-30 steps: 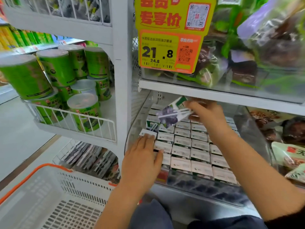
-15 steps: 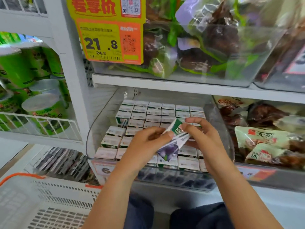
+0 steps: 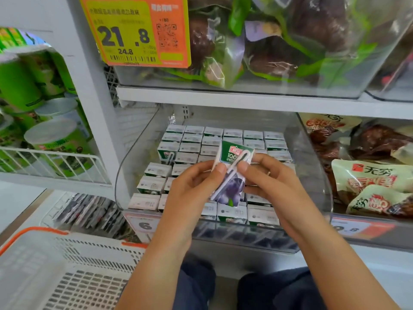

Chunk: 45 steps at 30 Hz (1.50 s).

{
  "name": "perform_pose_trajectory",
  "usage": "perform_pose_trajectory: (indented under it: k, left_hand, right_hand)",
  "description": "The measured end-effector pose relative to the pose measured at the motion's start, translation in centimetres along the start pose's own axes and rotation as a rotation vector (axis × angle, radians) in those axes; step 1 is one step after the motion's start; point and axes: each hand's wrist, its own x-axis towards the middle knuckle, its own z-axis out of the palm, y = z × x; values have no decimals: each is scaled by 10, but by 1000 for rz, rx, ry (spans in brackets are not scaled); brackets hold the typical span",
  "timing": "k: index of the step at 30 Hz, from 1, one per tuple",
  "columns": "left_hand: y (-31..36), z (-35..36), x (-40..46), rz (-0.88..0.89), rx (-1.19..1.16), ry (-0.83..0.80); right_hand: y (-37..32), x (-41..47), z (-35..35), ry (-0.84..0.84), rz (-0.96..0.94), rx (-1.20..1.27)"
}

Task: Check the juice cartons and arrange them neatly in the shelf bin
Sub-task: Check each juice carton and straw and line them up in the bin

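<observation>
The scene is bright and evenly lit, with soft, faint shadows. Glare streaks the clear bin [image 3: 312, 153] wall and the bags [image 3: 279, 41] above it. The carton [image 3: 232, 175] at centre is fairly sharp. The cans [image 3: 44, 135] at left and the basket [image 3: 55, 265] are blurred. Wide-angle distortion bends the shelf [image 3: 245, 104] lines and stretches the edges.

The bin [image 3: 317, 175] is open at the top, under the shelf board [image 3: 223, 101] above it. Both hands [image 3: 194, 186] [image 3: 270, 186] and the carton [image 3: 232, 175] they hold sit in front of that opening. Packed cartons [image 3: 232, 133] fill the back rows; a gap shows at the left [image 3: 152, 157] beside the clear wall. A basket [image 3: 67, 265] blocks the lower left.
</observation>
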Motion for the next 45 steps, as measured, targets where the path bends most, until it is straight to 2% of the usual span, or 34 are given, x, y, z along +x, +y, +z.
perform_pose_trajectory:
  k: [4, 9, 11, 14, 17, 24, 31, 40, 42, 45]
  left_hand:
    - [1, 0, 1, 14, -42, 61]
    - [0, -1, 0, 82, -26, 21]
    - [-2, 0, -2, 166, 104, 26]
    - [-7, 4, -5, 312, 463, 54]
    - [-10, 9, -5, 379, 600, 63]
    - [-14, 13, -6, 414, 596, 118]
    - [-17, 9, -3, 434, 586, 191]
    - [-21, 7, -2, 592, 881, 163]
    - [-22, 8, -1, 569, 833, 112]
    - [-17, 9, -3, 423, 628, 57]
  right_hand:
    - [0, 2, 1, 1, 26, 76]
    - [3, 4, 0, 37, 43, 158]
    - [3, 4, -2, 68, 45, 174]
    - [2, 4, -6, 114, 47, 181]
    - [1, 3, -7, 141, 31, 198]
    - [1, 3, -2, 205, -7, 128]
    - [2, 2, -1, 127, -5, 84]
    - [1, 4, -2, 172, -57, 37]
    - [2, 4, -5, 152, -57, 43]
    - [4, 3, -10, 129, -41, 59]
